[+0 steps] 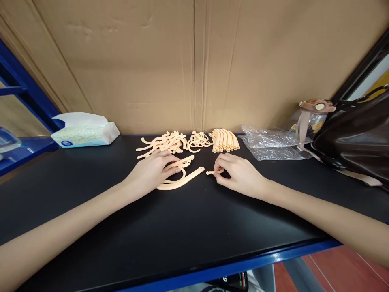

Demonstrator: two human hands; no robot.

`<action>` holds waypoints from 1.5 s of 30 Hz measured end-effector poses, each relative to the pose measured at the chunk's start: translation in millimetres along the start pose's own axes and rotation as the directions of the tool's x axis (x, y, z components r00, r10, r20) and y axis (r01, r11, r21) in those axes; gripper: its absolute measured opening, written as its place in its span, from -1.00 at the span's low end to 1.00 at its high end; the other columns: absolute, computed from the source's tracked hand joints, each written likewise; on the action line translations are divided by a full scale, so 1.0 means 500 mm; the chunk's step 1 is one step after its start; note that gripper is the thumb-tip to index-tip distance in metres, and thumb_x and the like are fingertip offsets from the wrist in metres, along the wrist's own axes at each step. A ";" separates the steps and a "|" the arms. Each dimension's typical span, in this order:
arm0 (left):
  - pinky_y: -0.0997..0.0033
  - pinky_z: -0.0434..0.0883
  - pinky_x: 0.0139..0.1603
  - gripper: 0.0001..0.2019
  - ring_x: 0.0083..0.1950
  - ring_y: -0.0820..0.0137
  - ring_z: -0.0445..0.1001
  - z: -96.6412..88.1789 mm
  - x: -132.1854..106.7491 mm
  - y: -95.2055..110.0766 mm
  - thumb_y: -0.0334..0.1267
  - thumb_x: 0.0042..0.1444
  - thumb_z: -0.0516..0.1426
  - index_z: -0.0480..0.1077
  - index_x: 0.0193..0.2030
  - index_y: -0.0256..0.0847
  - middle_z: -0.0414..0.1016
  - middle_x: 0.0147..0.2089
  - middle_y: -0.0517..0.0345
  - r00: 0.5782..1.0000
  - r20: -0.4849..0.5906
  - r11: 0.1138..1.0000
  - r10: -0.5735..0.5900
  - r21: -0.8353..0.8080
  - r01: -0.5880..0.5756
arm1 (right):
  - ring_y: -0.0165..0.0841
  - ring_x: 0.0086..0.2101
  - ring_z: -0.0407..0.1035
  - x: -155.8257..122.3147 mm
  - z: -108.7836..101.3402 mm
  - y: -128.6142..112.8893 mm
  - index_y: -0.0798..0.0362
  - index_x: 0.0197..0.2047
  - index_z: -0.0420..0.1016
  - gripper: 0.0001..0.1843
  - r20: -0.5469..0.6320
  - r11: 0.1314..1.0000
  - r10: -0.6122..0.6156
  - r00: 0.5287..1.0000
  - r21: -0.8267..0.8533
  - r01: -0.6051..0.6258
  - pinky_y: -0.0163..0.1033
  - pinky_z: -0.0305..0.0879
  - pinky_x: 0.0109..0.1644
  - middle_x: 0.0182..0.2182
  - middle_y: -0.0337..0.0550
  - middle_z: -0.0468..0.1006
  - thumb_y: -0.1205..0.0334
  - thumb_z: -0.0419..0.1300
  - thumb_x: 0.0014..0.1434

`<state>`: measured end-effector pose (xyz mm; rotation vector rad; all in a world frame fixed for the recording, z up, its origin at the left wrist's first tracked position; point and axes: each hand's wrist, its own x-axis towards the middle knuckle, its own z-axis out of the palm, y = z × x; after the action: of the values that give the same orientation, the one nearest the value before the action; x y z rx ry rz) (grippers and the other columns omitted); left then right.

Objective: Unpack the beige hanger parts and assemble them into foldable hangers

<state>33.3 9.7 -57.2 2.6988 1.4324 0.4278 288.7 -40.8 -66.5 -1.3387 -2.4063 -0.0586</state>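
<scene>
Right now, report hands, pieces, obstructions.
Left hand pinching pale strip. Right hand pinching small pale piece. Long curved strip lying between hands. Transparent plastic bag off right, not blocking.

Left hand (152, 169) grips beige strip (184, 160); right hand (240, 174) pinches smaller piece (210, 172).

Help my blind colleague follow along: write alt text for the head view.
A person's left hand holds a slim beige piece and the right hand pinches a smaller piece over a black table. Beyond lie three groups of beige pieces and a tissue pack.
</scene>
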 end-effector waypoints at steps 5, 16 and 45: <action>0.25 0.28 -0.06 -0.58 0.00 0.17 0.33 0.010 0.000 -0.010 0.06 0.23 -0.05 0.47 0.00 -0.09 0.46 -0.08 0.04 0.995 -0.038 0.995 0.089 0.046 -0.087 | -0.37 -0.44 0.29 -0.005 -0.003 0.003 0.02 -0.26 0.12 -0.87 -0.040 0.990 0.044 0.998 0.138 -0.038 -0.26 0.19 -0.32 -0.40 -0.19 0.39 0.27 -0.19 0.30; 0.19 0.23 0.14 -0.69 0.13 0.22 0.26 0.007 -0.008 0.023 -0.03 0.24 -0.03 0.40 -0.05 -0.10 0.35 0.07 0.08 0.983 -0.047 0.976 0.176 -0.124 -0.181 | -0.35 -0.46 0.37 -0.006 0.000 -0.003 -0.02 -0.18 0.26 -0.65 0.044 0.986 0.103 0.994 0.130 -0.108 -0.28 0.15 -0.35 -0.44 -0.27 0.46 -0.01 -0.22 0.37; 0.27 0.22 0.17 -0.79 0.23 0.33 0.17 0.016 -0.028 0.060 -0.11 0.32 -0.09 0.18 -0.29 -0.14 0.22 0.15 0.16 0.959 0.055 0.908 0.278 -0.341 -0.244 | -0.36 -0.30 0.41 -0.006 0.006 -0.002 -0.01 -0.13 0.33 -0.64 0.150 0.985 0.010 0.989 0.168 -0.035 -0.26 0.22 -0.21 -0.24 -0.21 0.52 0.03 -0.21 0.38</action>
<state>52.1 -18.0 -62.6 2.5931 0.8791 0.4864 288.4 -43.2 -70.2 -1.3330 -2.4528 0.2564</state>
